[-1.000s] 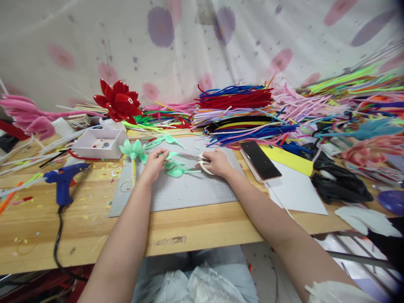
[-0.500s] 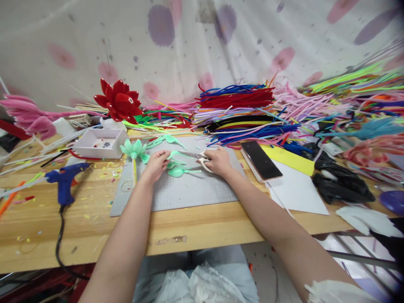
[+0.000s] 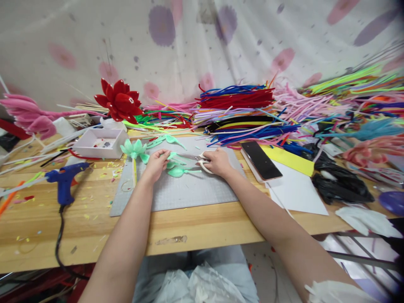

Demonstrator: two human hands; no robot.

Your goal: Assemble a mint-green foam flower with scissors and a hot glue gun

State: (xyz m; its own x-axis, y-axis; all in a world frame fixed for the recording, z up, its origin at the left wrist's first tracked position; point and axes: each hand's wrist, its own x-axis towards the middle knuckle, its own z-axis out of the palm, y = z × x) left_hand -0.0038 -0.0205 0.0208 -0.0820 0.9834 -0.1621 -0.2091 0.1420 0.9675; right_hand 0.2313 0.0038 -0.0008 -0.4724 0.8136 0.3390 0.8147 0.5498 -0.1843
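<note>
My right hand (image 3: 219, 162) is closed round the white handles of a pair of scissors (image 3: 202, 159), whose blades point left. Pinched in the fingers of my left hand (image 3: 158, 163) is a mint-green pipe-cleaner petal (image 3: 172, 155), partly covered by the fingers. The blade tips reach close to this petal; whether they touch it I cannot tell. A leaf-shaped mint-green piece (image 3: 177, 172) with a stem lies just below the blades on the grey cutting mat (image 3: 189, 198). Another such piece (image 3: 172, 139) lies farther back. Left of my left hand is a mint-green flower (image 3: 135, 148) on a yellowish stem.
A blue glue gun (image 3: 65, 181) with a black cord and a white box (image 3: 100, 143) are on the left. A red flower (image 3: 119, 100) stands behind. Pipe-cleaner bundles (image 3: 236, 99) line the back; a phone (image 3: 261, 160) and white paper (image 3: 296, 189) lie right.
The scissors' handles appear slightly more spread and shifted a touch left. Both hands stay in nearly the same place, and the pieces on the mat have not moved.
</note>
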